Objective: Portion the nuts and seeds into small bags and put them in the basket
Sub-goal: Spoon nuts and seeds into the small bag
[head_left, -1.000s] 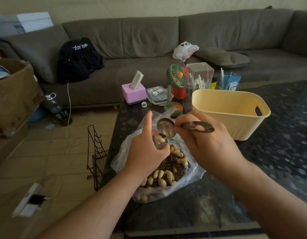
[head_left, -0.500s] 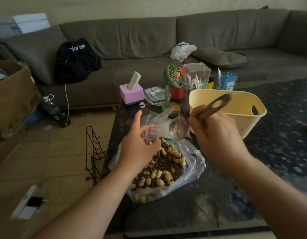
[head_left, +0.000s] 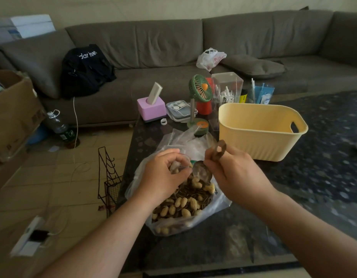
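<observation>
- A green desk fan (head_left: 199, 90) stands on the dark table (head_left: 223, 241), near a pink tissue box (head_left: 151, 109).
- A black backpack (head_left: 85, 71) and a white plastic bag (head_left: 210, 59) lie on the grey sofa (head_left: 163, 45).
- A cardboard box (head_left: 13, 113) and a water bottle (head_left: 58, 125) sit on the floor.

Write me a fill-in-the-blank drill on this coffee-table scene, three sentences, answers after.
1. The right hand grips a metal ____ by its handle.
2. The yellow plastic basket stands to the ____ of the clear plastic bag of peanuts and seeds.
3. The left hand holds a small clear ____.

Answers: spoon; right; bag
</observation>
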Demonstrator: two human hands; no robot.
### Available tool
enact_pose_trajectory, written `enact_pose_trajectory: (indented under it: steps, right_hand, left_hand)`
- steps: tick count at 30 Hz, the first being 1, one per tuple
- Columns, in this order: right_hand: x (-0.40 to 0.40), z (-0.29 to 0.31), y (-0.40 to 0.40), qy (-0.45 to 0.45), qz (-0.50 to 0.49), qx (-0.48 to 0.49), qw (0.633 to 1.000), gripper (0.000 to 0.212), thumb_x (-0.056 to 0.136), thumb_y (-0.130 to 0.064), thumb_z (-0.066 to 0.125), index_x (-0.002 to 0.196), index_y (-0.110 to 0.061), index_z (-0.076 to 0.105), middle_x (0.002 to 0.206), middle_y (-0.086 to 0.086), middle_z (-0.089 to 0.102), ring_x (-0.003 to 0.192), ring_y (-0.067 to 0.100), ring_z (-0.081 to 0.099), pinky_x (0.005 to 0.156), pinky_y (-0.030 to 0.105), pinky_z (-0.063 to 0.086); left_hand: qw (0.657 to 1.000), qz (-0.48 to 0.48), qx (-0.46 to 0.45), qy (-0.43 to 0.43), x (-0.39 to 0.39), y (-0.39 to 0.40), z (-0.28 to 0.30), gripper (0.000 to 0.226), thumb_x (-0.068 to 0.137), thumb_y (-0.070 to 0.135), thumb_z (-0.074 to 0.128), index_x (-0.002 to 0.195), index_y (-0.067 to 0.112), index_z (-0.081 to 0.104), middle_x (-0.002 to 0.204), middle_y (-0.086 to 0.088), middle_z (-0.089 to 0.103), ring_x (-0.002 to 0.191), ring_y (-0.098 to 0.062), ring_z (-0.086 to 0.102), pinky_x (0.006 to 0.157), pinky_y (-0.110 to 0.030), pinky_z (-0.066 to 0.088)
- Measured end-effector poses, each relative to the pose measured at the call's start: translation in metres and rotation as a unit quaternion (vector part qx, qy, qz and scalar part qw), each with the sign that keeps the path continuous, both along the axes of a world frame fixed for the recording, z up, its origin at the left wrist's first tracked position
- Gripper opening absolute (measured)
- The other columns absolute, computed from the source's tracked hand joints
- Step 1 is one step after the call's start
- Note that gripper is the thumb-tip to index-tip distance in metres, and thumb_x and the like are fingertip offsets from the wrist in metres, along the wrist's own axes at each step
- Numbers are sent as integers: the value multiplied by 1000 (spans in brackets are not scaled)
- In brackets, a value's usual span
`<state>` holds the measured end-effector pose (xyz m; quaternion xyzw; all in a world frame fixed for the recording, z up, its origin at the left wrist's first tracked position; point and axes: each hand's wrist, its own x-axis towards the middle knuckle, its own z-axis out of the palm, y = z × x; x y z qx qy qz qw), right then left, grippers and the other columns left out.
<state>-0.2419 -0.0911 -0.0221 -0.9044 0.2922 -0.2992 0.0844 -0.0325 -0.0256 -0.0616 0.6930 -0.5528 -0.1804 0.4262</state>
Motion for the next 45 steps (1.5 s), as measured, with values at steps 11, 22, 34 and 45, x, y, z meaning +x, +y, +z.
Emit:
enact_pose_trajectory:
  steps: [11, 22, 34, 45]
  right_hand:
    - [10, -7, 7, -6, -7, 58, 998, 16, 105, -33, 50, 95, -22, 56, 82, -9, 53, 70, 12, 53, 63, 39, 51]
    - [10, -18, 12, -38, 17, 79, 996, 19, 102, -32, 49, 95, -20, 62, 87, -8, 57, 76, 9, 54, 68, 32, 51]
    - [25, -32, 13, -127, -48, 319, 938, 14, 104, -24, 61, 92, -27, 68, 82, -6, 72, 81, 8, 70, 76, 31, 61]
    - [21, -12, -3, -231, -151, 519, 809, 12, 108, -21, 56, 107, -11, 63, 93, 18, 74, 73, 23, 79, 74, 38, 66]
  left_hand:
    - [994, 17, -18, 106, 0, -2, 0, 14, 88, 54, 79, 96, 45, 72, 135, 21, 69, 126, -4, 64, 113, -40, 52]
    - [984, 45, -63, 163, 4, 0, 11, 19, 91, 36, 80, 102, 44, 66, 123, 18, 73, 113, -10, 72, 99, -49, 61]
    - [997, 39, -68, 9, 20, 5, 9, 70, 87, 26, 87, 139, 44, 44, 131, 19, 70, 114, 4, 69, 99, -31, 61]
    - [998, 41, -34, 36, 22, 1, 5, 84, 88, 28, 86, 152, 44, 35, 126, 24, 69, 102, 10, 69, 85, -13, 53]
